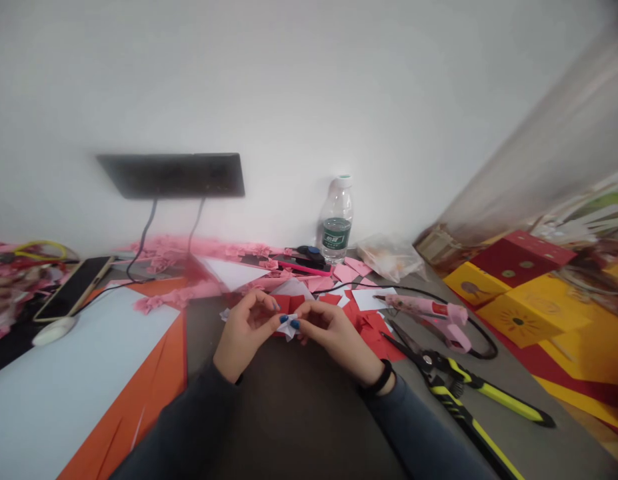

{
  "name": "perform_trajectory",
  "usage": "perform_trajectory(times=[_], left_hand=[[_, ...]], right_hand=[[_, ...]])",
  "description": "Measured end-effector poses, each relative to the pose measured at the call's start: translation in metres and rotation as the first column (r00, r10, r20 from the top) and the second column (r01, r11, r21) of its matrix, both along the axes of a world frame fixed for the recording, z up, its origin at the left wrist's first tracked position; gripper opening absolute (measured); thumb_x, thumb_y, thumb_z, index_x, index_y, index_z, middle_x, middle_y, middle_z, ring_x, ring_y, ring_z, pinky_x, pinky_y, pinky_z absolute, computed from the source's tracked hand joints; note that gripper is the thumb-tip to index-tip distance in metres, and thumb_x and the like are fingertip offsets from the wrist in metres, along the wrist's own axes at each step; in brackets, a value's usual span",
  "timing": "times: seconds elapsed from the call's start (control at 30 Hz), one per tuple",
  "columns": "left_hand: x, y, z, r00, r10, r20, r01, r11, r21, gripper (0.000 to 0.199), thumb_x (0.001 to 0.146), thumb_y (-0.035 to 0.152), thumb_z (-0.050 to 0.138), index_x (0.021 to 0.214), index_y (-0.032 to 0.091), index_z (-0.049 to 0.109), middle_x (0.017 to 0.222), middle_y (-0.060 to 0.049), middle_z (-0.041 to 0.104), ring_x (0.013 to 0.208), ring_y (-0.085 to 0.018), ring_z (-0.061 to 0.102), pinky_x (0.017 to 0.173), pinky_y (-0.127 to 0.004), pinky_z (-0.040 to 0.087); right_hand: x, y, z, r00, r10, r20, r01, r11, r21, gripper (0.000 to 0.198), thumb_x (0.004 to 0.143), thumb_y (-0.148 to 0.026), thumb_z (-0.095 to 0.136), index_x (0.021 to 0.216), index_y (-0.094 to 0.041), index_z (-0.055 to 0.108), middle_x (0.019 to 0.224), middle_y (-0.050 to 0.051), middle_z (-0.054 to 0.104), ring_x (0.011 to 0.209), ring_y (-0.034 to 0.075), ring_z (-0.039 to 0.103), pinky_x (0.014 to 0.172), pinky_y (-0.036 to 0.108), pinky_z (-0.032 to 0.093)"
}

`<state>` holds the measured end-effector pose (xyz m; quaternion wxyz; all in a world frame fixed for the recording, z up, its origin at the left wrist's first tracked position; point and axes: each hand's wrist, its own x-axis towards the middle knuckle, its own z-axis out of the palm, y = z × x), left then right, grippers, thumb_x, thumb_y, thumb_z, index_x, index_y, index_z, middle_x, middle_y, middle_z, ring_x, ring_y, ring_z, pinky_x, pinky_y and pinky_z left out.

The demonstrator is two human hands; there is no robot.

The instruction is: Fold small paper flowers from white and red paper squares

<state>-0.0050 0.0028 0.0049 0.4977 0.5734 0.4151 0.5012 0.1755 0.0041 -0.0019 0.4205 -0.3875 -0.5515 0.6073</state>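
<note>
Between both hands is a small folded white paper piece [289, 330], star-like or flower-like in outline. My left hand [246, 331] pinches its left side between thumb and fingers. On the other side my right hand [336, 333], with a black band at the wrist, grips it with the thumb on top. The fingertips nearly meet and cover part of the paper. Just behind the hands lie red paper pieces [371, 333] and a white paper card [373, 299]. A pink glue gun [436, 317] lies to the right, with yellow-and-black handled shears [456, 380] nearer me.
A water bottle [337, 223] stands by the wall, beside a clear plastic bag [391, 257]. Large white sheets [83, 373] over orange paper [153, 393] cover the left side, with a phone [75, 288] behind. Yellow paper boxes [533, 310] stand at right. Cables cross the table.
</note>
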Motion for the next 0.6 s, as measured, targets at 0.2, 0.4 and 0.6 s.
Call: perform_trajectory(times=[0.2, 0.4, 0.6], left_hand=[[0.003, -0.0039, 0.0028, 0.982, 0.06, -0.181, -0.059, 0.998, 0.011, 0.011, 0.083, 0.028, 0.064, 0.083, 0.018, 0.063, 0.061, 0.004, 0.055, 0.053, -0.01, 0.05, 0.05, -0.02, 0.04], [0.0069, -0.0053, -0.0007, 0.99, 0.079, -0.113, -0.081, 0.997, -0.012, 0.011, 0.08, 0.028, 0.066, 0.078, 0.018, 0.065, 0.075, 0.0, 0.063, 0.059, -0.012, 0.058, 0.058, -0.023, 0.049], [0.0067, -0.0055, 0.0031, 0.991, 0.086, -0.098, -0.09, 0.995, -0.041, 0.009, 0.078, 0.025, 0.068, 0.076, 0.017, 0.065, 0.073, 0.0, 0.064, 0.064, -0.014, 0.062, 0.062, -0.025, 0.052]], right_hand=[[-0.0014, -0.0005, -0.0052, 0.984, -0.175, -0.041, 0.178, 0.979, 0.096, 0.028, 0.077, -0.044, 0.072, 0.08, -0.019, 0.063, 0.071, 0.0, 0.063, 0.062, 0.013, 0.058, 0.061, 0.026, 0.049], [-0.0029, -0.001, -0.0072, 0.986, -0.163, -0.041, 0.167, 0.98, 0.106, 0.027, 0.077, -0.045, 0.072, 0.08, -0.019, 0.063, 0.075, 0.002, 0.065, 0.066, 0.015, 0.059, 0.064, 0.029, 0.049], [-0.0055, -0.0006, -0.0097, 0.987, -0.147, -0.064, 0.152, 0.984, 0.089, 0.028, 0.075, -0.044, 0.074, 0.08, -0.018, 0.064, 0.076, 0.001, 0.063, 0.069, 0.015, 0.058, 0.067, 0.028, 0.047]])
